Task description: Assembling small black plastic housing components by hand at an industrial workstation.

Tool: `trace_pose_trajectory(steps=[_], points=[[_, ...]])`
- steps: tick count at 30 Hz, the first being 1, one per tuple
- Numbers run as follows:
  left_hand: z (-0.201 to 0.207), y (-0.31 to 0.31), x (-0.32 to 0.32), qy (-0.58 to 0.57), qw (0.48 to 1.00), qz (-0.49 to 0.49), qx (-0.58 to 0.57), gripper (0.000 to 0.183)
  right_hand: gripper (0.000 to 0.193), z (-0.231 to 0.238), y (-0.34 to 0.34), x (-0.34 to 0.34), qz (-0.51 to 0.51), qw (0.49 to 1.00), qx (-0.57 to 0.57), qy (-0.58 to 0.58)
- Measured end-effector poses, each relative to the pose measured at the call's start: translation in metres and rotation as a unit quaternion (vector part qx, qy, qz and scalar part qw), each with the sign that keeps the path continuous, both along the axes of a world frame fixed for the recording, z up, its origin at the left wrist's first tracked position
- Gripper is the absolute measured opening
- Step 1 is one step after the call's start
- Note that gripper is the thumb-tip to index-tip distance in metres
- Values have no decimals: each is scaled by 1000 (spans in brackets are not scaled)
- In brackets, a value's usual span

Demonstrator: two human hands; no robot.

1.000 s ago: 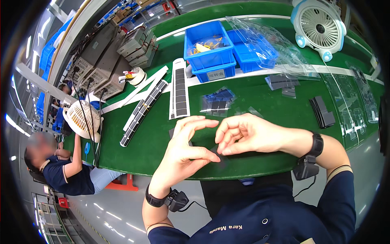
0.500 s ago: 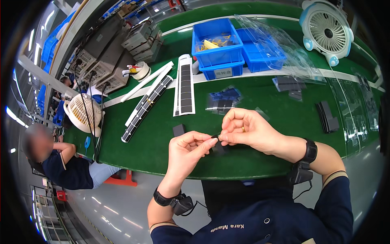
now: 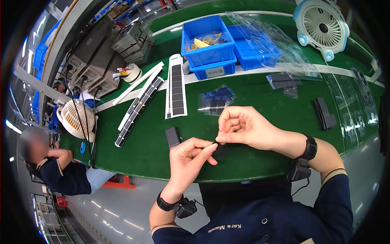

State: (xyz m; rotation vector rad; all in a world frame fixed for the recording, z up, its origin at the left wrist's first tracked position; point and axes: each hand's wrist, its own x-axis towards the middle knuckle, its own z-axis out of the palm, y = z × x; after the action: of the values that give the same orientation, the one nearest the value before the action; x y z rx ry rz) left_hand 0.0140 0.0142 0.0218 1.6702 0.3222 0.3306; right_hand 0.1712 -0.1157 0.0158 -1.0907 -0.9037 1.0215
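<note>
My left hand and my right hand meet above the near edge of the green table. Thumb and forefinger of each are pinched together, fingertips almost touching. Between them is a small dark piece, mostly hidden and too small to name. A black rectangular block lies just left of my left hand. Past my right hand are clear plastic bags with dark flat pieces. A stack of black flat pieces lies farther right.
Behind are a white strip with black rectangles, a black segmented strip, blue bins, clear plastic sheets and a fan. At left stand another fan, hanging cables and a seated person.
The view has shifted slightly, so the table's things sit farther left. My fingertips have changed their grip; less of the dark piece shows between them now.
</note>
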Motion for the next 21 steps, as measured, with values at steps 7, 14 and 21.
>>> trace_pose_trajectory(steps=[7, 14, 21], points=[[1, -3, -11, -196, 975, 88, 47, 5, 13, 3, -6, 44, -73, 995, -68, -24], [-11, 18, -53, -165, 960, 203, 101, 13, 19, -1, -8, 53, -244, 662, -152, -692], [-12, 34, -81, -159, 920, 355, 49, 18, 9, -3, 34, -11, -87, 795, -17, -601]])
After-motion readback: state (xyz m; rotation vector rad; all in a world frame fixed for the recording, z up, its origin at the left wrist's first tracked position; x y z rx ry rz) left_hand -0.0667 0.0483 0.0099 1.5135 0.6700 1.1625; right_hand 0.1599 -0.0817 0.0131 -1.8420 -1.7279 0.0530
